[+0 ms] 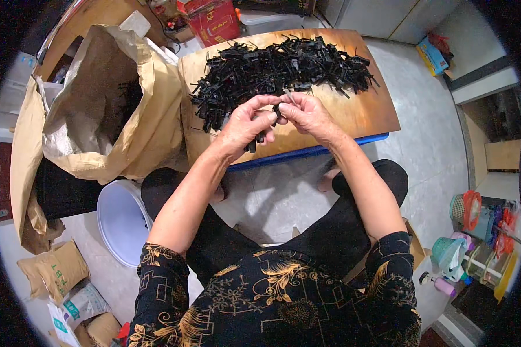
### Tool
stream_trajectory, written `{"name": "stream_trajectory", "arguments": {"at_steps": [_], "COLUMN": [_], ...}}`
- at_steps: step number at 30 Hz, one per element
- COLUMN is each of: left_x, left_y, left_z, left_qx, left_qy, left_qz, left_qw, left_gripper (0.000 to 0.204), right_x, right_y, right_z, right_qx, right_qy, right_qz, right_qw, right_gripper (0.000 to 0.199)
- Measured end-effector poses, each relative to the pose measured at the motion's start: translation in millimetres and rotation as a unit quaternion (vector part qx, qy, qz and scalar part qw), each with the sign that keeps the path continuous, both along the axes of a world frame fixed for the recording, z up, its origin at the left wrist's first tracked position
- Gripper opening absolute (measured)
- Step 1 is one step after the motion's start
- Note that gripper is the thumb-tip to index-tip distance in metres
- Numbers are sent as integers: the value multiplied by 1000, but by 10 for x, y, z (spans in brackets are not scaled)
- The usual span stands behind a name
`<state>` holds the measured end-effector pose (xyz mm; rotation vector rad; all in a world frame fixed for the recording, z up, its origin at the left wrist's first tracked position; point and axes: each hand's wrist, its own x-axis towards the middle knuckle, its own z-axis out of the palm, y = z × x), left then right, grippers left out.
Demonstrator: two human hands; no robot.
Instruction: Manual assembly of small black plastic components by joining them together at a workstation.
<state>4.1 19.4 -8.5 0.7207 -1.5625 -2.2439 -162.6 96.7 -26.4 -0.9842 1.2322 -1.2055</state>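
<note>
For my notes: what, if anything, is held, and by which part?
The left grip and right grip hold a small black piece between them; the left also holds black pieces below. The held part cannot be told.

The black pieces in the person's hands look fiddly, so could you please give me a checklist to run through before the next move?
1. Left hand closed on black pieces: ok.
2. Right hand meeting the left: ok.
3. Held pieces fully visible: not ok, partly covered by the hands.
4. Pile resting on the wooden board: ok.
5. Paper sack mouth open: ok.
6. White bucket fill level: cannot tell.
</note>
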Motion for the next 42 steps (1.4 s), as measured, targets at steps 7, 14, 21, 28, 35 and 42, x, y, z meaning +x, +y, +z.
{"name": "stream_trajectory", "arguments": {"at_steps": [7,14,21,28,35,42], "left_x": [-9,6,-7,-36,-79,-25], "left_y": [44,-13,-30,-44,-57,-107], "left_z": [-42,-80,-137,-105,-267,-290], "left_qx": [-178,-152,-136,-154,-352,-351], "left_qy": [-72,-50,-37,-70,-80,-136], "left_qz": [24,76,78,86,163,157], "left_qw": [981,984,987,982,918,913], "left_gripper": [31,36,36,35,34,32], "right_x": [148,281,339,375,402,403], "right_y": [-61,4,-11,-96,-197,-302], "right_z": [-55,25,66,15,-31,-12], "right_qx": [-20,101,100,101,116,173], "right_qy": [28,-118,-165,-164,-185,-112], "right_qz": [-42,-37,-31,-63,-69,-46], "right_qw": [999,987,981,979,973,977], "right_gripper": [23,24,21,21,26,28]}}
